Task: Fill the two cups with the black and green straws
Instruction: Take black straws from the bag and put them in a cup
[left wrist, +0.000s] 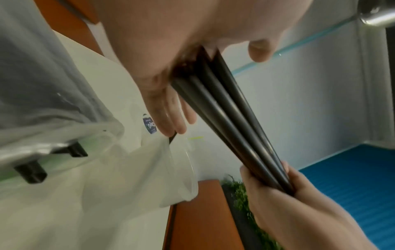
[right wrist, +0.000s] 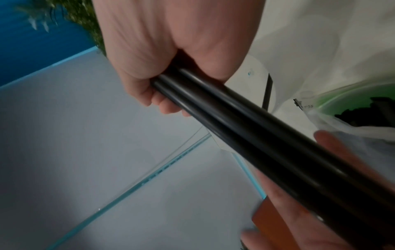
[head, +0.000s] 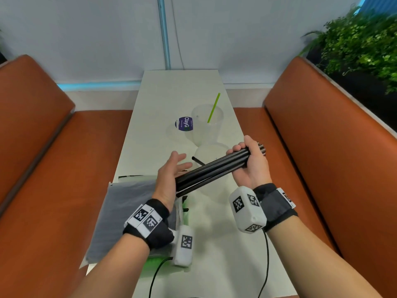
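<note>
Left hand flat-open under black straws; right hand fisted round them. Loose bundle could fan and spill — or knock over the near cup.

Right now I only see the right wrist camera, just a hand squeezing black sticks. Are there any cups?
Observer: Yes. The head view shows two clear cups on the table: the far cup and the near cup, just behind the black straws.
Operator: Is anything green in them?
Observer: One green straw leans in the far cup.
Operator: What's the other hand doing?
Observer: The left hand is flat open, palm against the bundle's end, while the right hand grips the other end.
</note>
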`<control>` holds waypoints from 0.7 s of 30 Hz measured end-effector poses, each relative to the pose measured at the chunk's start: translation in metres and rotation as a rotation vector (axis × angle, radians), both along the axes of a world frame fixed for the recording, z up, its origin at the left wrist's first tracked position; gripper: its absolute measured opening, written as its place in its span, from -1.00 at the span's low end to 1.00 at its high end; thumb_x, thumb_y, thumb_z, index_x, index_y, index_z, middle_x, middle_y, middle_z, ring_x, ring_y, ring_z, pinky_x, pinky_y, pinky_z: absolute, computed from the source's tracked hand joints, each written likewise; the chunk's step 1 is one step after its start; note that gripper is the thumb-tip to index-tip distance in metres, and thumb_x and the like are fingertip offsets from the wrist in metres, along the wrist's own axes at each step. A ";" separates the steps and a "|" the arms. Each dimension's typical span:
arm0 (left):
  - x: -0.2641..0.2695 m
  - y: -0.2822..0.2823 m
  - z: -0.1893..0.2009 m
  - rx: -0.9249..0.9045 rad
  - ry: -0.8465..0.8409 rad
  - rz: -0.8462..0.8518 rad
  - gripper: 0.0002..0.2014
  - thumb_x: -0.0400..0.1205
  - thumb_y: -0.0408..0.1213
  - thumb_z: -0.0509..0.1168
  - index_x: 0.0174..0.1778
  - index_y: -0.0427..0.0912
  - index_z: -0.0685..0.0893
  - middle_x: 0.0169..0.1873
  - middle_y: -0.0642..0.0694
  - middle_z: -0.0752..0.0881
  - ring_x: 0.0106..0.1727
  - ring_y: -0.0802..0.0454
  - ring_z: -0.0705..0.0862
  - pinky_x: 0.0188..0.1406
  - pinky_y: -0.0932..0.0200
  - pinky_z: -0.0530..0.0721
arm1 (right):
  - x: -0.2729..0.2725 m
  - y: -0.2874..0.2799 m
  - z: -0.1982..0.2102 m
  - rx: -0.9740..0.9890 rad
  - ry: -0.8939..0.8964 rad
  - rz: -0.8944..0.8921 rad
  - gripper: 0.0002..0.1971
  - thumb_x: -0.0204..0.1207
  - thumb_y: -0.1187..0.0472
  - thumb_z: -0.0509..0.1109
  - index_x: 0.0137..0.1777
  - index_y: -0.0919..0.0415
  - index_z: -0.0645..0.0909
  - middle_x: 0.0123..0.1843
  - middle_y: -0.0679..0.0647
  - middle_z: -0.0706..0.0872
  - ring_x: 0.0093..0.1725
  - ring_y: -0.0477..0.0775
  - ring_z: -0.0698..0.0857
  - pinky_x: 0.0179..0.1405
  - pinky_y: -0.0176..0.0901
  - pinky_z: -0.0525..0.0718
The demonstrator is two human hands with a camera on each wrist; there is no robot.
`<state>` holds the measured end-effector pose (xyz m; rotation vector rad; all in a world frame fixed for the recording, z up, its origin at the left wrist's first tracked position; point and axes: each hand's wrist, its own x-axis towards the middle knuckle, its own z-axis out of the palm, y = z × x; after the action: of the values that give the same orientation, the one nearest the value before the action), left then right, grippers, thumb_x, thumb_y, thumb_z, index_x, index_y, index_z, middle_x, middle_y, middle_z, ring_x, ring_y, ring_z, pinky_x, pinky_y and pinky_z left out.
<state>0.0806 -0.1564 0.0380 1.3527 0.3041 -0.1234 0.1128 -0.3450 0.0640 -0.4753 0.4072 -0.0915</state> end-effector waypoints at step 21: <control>0.025 -0.026 -0.021 0.855 -0.010 -0.533 -0.41 0.66 -0.42 0.10 0.64 0.01 0.39 0.53 -0.06 0.46 0.56 -0.10 0.41 0.52 0.07 0.41 | 0.072 -0.009 -0.011 -1.191 -0.189 -0.140 -0.83 0.35 0.18 0.55 -0.30 0.16 0.59 -0.36 0.06 0.75 -0.37 -0.06 0.65 -0.29 -0.27 0.63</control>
<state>0.1061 -0.1821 0.0172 2.2633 -0.0423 -0.4688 0.1848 -0.3538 0.0529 -1.5958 0.1583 -0.5251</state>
